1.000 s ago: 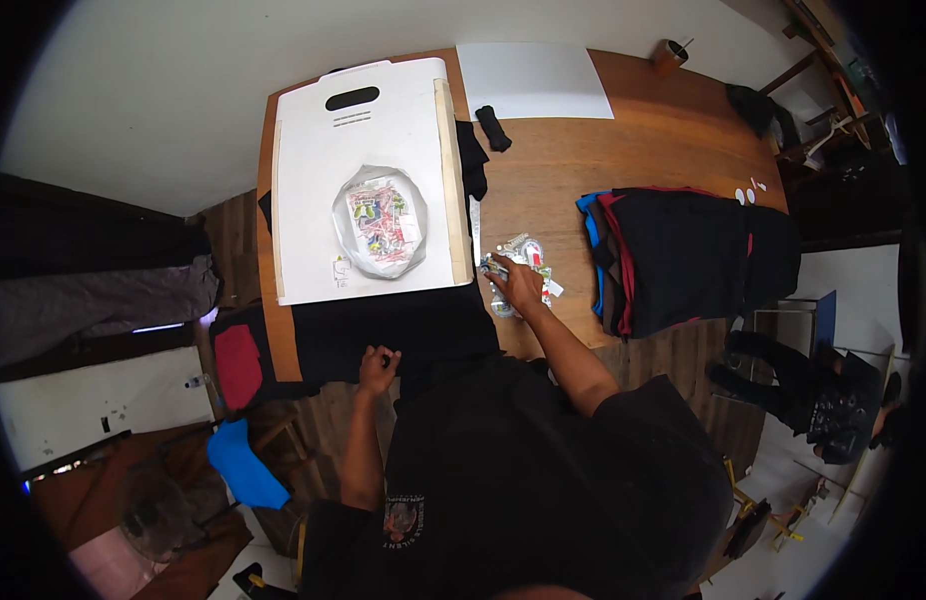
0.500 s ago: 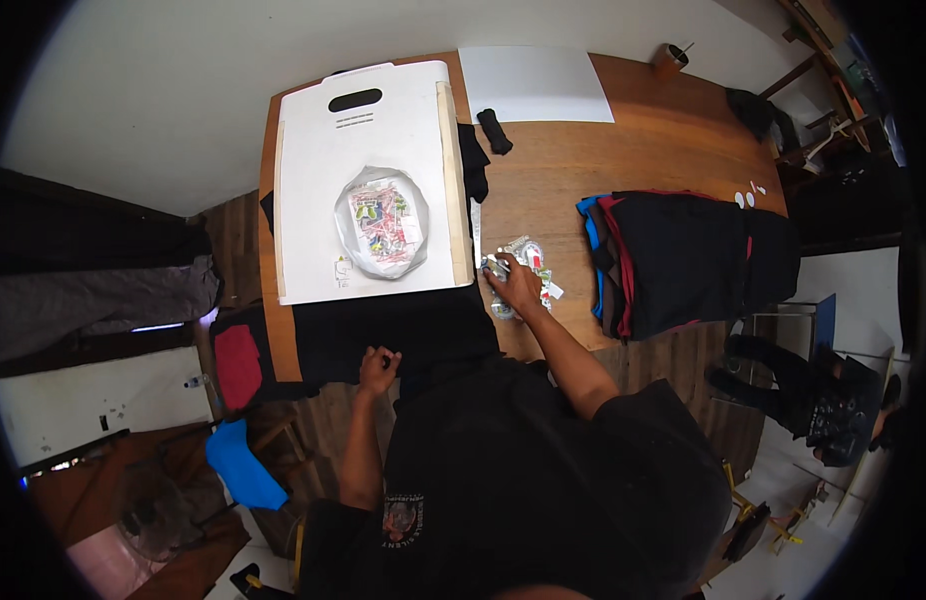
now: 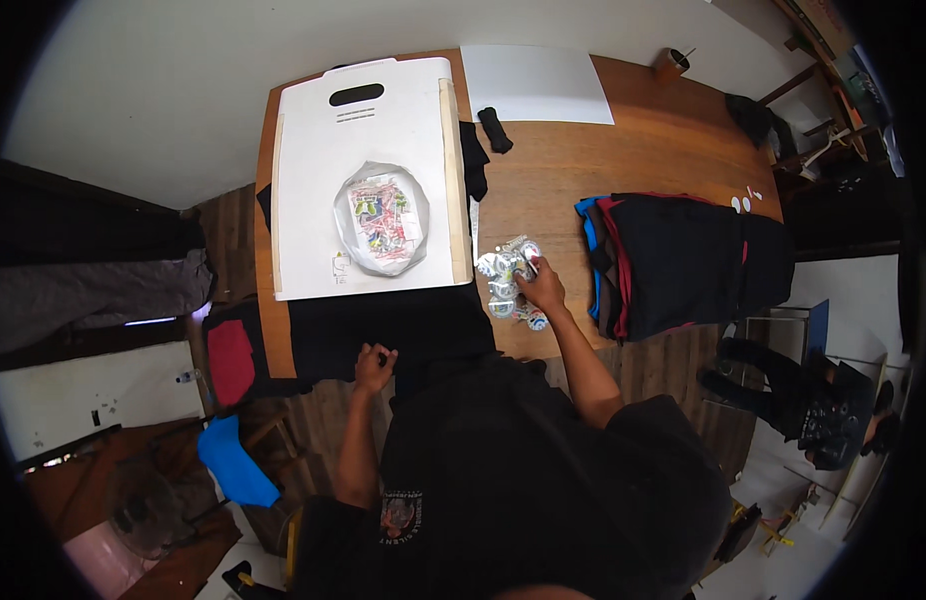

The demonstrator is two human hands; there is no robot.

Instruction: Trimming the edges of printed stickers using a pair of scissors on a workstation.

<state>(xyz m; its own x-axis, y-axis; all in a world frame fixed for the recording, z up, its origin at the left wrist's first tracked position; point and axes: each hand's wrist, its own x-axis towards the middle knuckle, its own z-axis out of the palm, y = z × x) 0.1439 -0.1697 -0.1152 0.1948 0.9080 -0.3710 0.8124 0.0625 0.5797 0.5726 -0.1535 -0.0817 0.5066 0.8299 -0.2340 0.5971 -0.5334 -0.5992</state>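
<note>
My right hand (image 3: 543, 288) is at the right of the white board, its fingers closed on the edge of a loose pile of small round printed labels (image 3: 501, 287). Which label it pinches is partly hidden by the fingers. My left hand (image 3: 376, 366) rests with curled fingers at the near edge of a black cloth (image 3: 403, 325); whatever lies inside the fingers is too small to make out. The cloth runs under the white board (image 3: 308, 190), which has a handle slot. On the board stands a round clear bag (image 3: 408, 262) containing printed pieces.
A folded stack of dark garments (image 3: 703, 265) with blue and red edges lies on the right of the wooden table (image 3: 543, 170). Farther back are a white sheet (image 3: 538, 85), a black rolled cloth (image 3: 495, 130) and a brown cup (image 3: 671, 65). A blue cloth (image 3: 238, 460) hangs at lower left.
My right hand has moved slightly right and nearer me over the labels, which now show more of their round faces. The left hand keeps its curled pose.
</note>
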